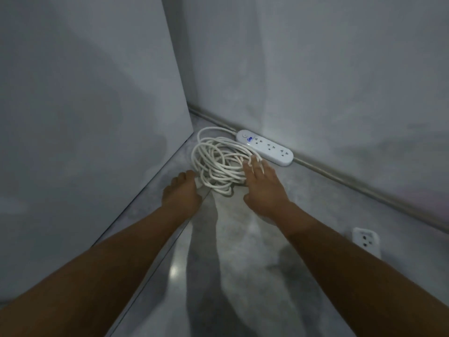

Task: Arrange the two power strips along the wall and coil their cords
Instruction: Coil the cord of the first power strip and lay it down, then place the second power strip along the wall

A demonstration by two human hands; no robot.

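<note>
A white power strip (pixel 266 147) with three sockets lies flat on the floor, parallel to the right wall and close to its base. Its white cord (pixel 218 164) sits in a loose coil on the floor in the corner, left of the strip. My left hand (pixel 183 190) rests at the coil's near left edge, fingers curled on the cord. My right hand (pixel 263 186) lies flat on the coil's right side, fingers spread over the loops. A second white power strip (pixel 366 240) shows partly at the right, behind my right forearm.
A grey wall or panel (pixel 97 117) rises on the left and meets the right wall (pixel 315 69) at the corner. A skirting strip (pixel 340 177) runs along the right wall's base. The glossy grey floor (pixel 243 276) stretches toward me.
</note>
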